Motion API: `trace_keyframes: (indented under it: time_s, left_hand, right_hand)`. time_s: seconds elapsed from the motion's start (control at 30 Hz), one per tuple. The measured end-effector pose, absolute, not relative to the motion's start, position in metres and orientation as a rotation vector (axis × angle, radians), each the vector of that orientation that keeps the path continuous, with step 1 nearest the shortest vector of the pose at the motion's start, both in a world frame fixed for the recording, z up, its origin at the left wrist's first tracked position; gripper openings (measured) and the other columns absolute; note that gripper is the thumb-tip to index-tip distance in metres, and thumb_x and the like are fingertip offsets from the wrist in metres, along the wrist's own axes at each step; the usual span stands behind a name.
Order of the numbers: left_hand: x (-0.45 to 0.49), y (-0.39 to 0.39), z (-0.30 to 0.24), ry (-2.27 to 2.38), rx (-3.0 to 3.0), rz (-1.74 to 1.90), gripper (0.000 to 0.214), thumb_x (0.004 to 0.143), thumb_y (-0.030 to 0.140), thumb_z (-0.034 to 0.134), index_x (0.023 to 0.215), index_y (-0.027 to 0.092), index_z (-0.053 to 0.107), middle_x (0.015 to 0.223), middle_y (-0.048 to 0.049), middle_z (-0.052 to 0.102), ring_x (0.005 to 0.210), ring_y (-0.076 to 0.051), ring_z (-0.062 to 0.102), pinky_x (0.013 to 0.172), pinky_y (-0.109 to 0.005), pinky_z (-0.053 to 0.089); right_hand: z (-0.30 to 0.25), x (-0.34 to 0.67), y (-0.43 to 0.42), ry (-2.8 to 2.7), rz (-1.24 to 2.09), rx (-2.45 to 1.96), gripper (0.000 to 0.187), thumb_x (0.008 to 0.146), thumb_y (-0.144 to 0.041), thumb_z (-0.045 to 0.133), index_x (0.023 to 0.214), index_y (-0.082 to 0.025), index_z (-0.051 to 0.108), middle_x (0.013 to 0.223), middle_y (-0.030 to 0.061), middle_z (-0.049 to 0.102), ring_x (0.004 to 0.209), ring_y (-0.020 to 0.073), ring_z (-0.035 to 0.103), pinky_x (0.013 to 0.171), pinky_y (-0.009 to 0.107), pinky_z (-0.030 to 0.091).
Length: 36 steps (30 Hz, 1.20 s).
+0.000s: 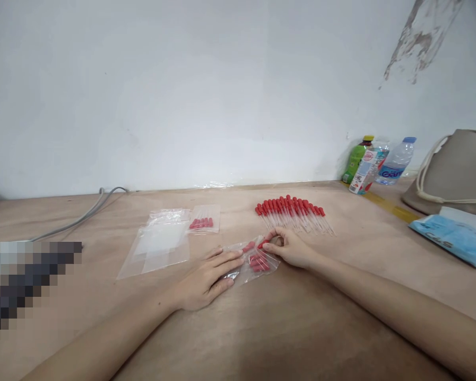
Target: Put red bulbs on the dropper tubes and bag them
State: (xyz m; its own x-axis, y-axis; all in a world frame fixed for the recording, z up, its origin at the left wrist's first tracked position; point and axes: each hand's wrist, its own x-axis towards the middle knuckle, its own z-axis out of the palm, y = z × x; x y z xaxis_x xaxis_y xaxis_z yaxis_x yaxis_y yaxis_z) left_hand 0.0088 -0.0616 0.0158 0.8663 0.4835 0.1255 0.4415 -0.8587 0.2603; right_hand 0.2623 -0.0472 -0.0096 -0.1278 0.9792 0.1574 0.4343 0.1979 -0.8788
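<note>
A clear plastic bag (244,272) lies flat on the table with several red rubber bulbs (259,263) inside, probably of droppers; their tubes are hard to make out. My left hand (210,278) rests spread over the bag's left part, fingers stretched out. At the bag's upper right edge, my right hand (284,247) pinches a red-bulbed dropper (263,244) between thumb and forefinger. I cannot tell how far that dropper sits inside the bag. Just beyond my right hand, several droppers (289,206) with red bulbs and thin clear tubes are fanned out, bulbs towards the wall.
Flat clear bags (158,243) lie left of my hands, beside a small bag (206,214) holding red bulbs. Bottles (394,164), a beige bag (456,169) and a blue tissue pack (452,238) stand or lie at right. A grey cable (77,219) runs along the left.
</note>
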Motion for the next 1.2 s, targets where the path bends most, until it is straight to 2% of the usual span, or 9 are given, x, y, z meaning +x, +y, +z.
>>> trace_keyframes:
  time_s: [0.3, 0.4, 0.53, 0.6, 0.7, 0.8, 0.97, 1.1, 1.2]
  left_hand:
    - [0.009, -0.061, 0.016, 0.695, 2.810, 0.278, 0.043, 0.089, 0.028, 0.032, 0.132, 0.030, 0.024, 0.138, 0.0003, 0.028, 0.126, -0.017, 0.026, 0.106, -0.042, 0.016]
    - [0.009, -0.061, 0.015, 0.689, 2.820, 0.276, 0.044, 0.089, 0.028, 0.032, 0.132, 0.030, 0.024, 0.138, 0.0003, 0.028, 0.126, -0.017, 0.026, 0.106, -0.042, 0.016]
    - [0.009, -0.060, 0.014, 0.702, 2.825, 0.255, 0.044, 0.089, 0.028, 0.031, 0.133, 0.029, 0.023, 0.138, 0.0006, 0.027, 0.126, -0.017, 0.025, 0.106, -0.043, 0.014]
    - [0.009, -0.060, 0.014, 0.693, 2.822, 0.267, 0.044, 0.089, 0.028, 0.032, 0.133, 0.029, 0.023, 0.138, 0.0004, 0.028, 0.126, -0.017, 0.026, 0.106, -0.043, 0.015]
    - [0.009, -0.060, 0.013, 0.669, 2.811, 0.300, 0.044, 0.089, 0.027, 0.032, 0.132, 0.029, 0.025, 0.137, 0.0000, 0.030, 0.125, -0.017, 0.028, 0.106, -0.043, 0.016]
    - [0.009, -0.060, 0.013, 0.673, 2.789, 0.335, 0.044, 0.088, 0.027, 0.034, 0.132, 0.029, 0.026, 0.137, -0.0002, 0.031, 0.125, -0.018, 0.028, 0.105, -0.042, 0.018]
    - [0.008, -0.063, 0.013, 0.748, 2.734, 0.460, 0.049, 0.087, 0.030, 0.038, 0.133, 0.026, 0.024, 0.138, -0.0024, 0.028, 0.125, -0.020, 0.028, 0.102, -0.038, 0.029]
    - [0.006, -0.059, 0.008, 0.971, 2.775, 0.608, 0.046, 0.086, 0.032, 0.038, 0.131, 0.025, 0.029, 0.136, -0.0035, 0.032, 0.125, -0.021, 0.027, 0.103, -0.041, 0.026]
    - [0.001, -0.047, 0.003, 1.246, 2.782, 0.826, 0.040, 0.086, 0.034, 0.038, 0.125, 0.024, 0.038, 0.132, -0.0043, 0.037, 0.124, -0.022, 0.028, 0.103, -0.043, 0.024]
  right_hand:
    - [-0.010, 0.253, -0.038, -1.603, 0.793, -1.531, 0.025, 0.061, -0.038, 0.063, 0.057, -0.015, 0.055, 0.055, 0.0012, 0.059, 0.051, 0.0127, 0.054, 0.044, 0.021, 0.038]
    - [-0.008, 0.245, -0.044, -1.548, 1.010, -1.396, 0.027, 0.064, -0.042, 0.060, 0.061, -0.016, 0.057, 0.057, 0.0019, 0.061, 0.054, 0.0150, 0.058, 0.047, 0.024, 0.042]
    - [0.000, 0.241, -0.054, -1.511, 1.275, -1.231, 0.040, 0.075, -0.052, 0.044, 0.065, -0.017, 0.060, 0.053, 0.0004, 0.059, 0.050, 0.0144, 0.057, 0.046, 0.025, 0.043]
    - [0.001, 0.242, -0.056, -1.507, 1.214, -1.283, 0.038, 0.072, -0.051, 0.048, 0.061, -0.017, 0.059, 0.050, 0.0002, 0.057, 0.048, 0.0142, 0.056, 0.045, 0.025, 0.042]
    - [-0.002, 0.245, -0.054, -1.551, 1.108, -1.303, 0.025, 0.063, -0.042, 0.063, 0.063, -0.017, 0.059, 0.055, 0.0006, 0.060, 0.053, 0.0144, 0.057, 0.047, 0.024, 0.043]
    - [-0.006, 0.247, -0.052, -1.547, 1.052, -1.366, 0.021, 0.061, -0.036, 0.064, 0.062, -0.017, 0.056, 0.058, 0.0003, 0.061, 0.056, 0.0137, 0.057, 0.049, 0.023, 0.044]
    - [-0.002, 0.254, -0.049, -1.392, 1.127, -1.293, 0.026, 0.062, -0.039, 0.062, 0.063, -0.017, 0.047, 0.055, -0.0030, 0.055, 0.050, 0.0101, 0.052, 0.046, 0.022, 0.042]
    - [0.010, 0.269, -0.043, -1.299, 1.141, -1.165, 0.031, 0.060, -0.041, 0.064, 0.063, -0.018, 0.044, 0.051, -0.0054, 0.051, 0.045, 0.0079, 0.049, 0.044, 0.021, 0.040]
    - [0.020, 0.277, -0.034, -1.160, 1.134, -1.074, 0.032, 0.059, -0.039, 0.066, 0.065, -0.018, 0.043, 0.056, -0.0045, 0.052, 0.049, 0.0088, 0.051, 0.048, 0.024, 0.044]
